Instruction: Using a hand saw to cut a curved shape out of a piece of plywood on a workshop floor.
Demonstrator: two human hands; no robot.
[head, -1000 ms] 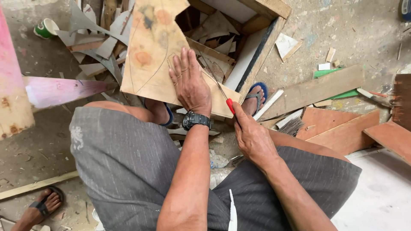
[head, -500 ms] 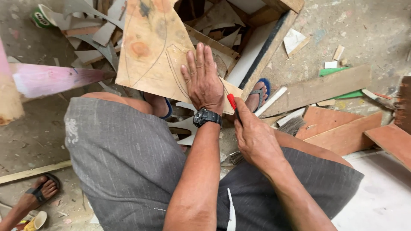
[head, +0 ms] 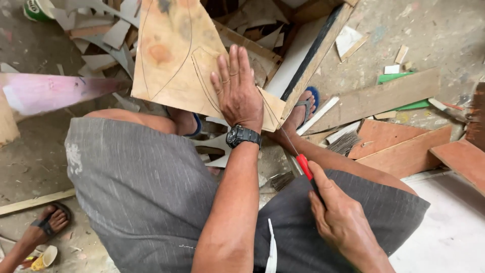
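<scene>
Your right hand (head: pixel 343 222) has drawn back toward your lap since the earlier frame, clenched on the red-handled saw (head: pixel 303 167), its thin blade meeting the plywood sheet (head: pixel 177 60) edge. Your left hand (head: pixel 237 91) presses flat, fingers released, pinning the sheet over your knees.

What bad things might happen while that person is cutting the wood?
The thin saw blade runs close beside the left hand pressing the plywood sheet, so a slip might nick the fingers. The sheet rests on the knees, not clamped, so it may shift. Feet in open sandals sit among sharp scraps.
</scene>
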